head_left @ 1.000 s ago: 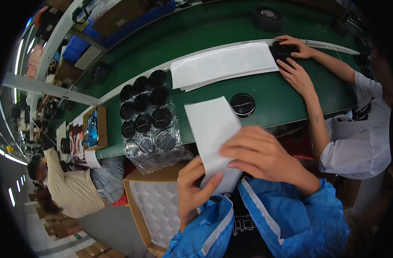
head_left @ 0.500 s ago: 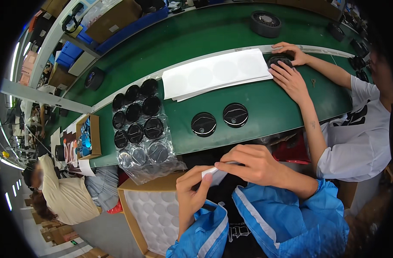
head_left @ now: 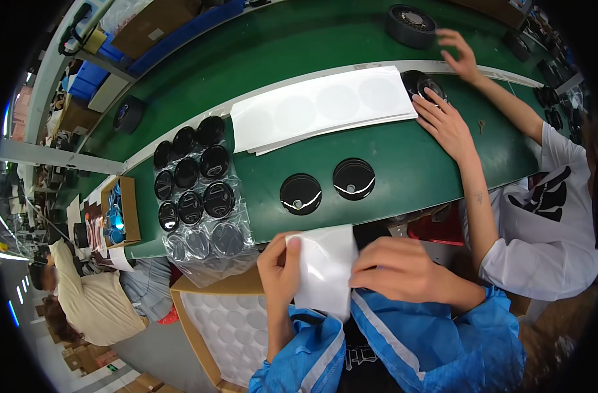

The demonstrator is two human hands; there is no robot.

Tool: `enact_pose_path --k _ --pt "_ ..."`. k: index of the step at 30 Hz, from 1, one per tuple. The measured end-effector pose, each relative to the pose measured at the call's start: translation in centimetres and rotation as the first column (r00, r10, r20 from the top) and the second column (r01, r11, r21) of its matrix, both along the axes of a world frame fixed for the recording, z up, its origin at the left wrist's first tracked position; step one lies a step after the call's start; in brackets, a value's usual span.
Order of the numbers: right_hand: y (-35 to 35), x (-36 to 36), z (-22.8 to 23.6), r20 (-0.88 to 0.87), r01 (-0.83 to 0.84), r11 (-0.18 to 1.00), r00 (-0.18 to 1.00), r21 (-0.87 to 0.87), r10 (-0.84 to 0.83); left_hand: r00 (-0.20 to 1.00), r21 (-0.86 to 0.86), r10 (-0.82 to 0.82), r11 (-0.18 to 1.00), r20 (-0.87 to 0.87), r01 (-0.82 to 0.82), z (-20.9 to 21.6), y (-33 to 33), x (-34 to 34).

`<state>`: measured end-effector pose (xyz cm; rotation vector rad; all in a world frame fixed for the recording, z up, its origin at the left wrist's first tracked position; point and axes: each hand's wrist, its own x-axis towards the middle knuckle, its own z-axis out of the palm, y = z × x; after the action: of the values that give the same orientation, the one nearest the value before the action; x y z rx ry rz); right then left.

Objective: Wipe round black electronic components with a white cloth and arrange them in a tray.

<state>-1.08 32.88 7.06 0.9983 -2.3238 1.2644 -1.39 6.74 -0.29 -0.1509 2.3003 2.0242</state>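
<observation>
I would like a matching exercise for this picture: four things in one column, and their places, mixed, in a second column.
Things:
1. white sheet
2. two black discs
3. clear tray
4. paper stack

Places:
A. on the green belt, just ahead of the hands
B. on the belt farther off, beside a co-worker's hand
C. held between left hand and right hand
D. left of the discs, with black lids in it

Pairs: 1-C, 2-A, 3-D, 4-B
</observation>
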Motion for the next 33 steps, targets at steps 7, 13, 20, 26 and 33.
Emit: enact_pose_path --k 7,13,20,26,33 --pt "3.4 -6.1 -2.9 0.778 0.457 0.822 0.628 -0.339 -0.029 0.913 -0.258 -0.391 0.9 -0.115 0.352 0.6 1.1 -0.9" --pt "4.5 -9.1 -6.8 0.851 0.497 0.843 0.516 -0.204 -0.099 0.901 -0.305 -0.426 0.872 -0.084 0.384 -0.8 0.9 -1.0" --pt "3.8 -9.4 -6.8 0.852 0.522 0.848 0.482 -0.09 -0.206 0.906 -0.261 -0.418 0.883 -0.063 0.39 -1.0 0.8 -0.9" --pt "3.8 -9.6 -6.9 0.838 0.506 0.859 0.503 -0.085 -0.213 0.914 -0.267 -0.397 0.892 -0.078 0.365 -1.3 0.9 -1.1" --pt "3.6 -9.6 -6.7 0.837 0.507 0.86 0.494 -0.055 -0.238 0.905 -0.274 -0.422 0.877 -0.048 0.394 -0.9 0.7 -1.1"
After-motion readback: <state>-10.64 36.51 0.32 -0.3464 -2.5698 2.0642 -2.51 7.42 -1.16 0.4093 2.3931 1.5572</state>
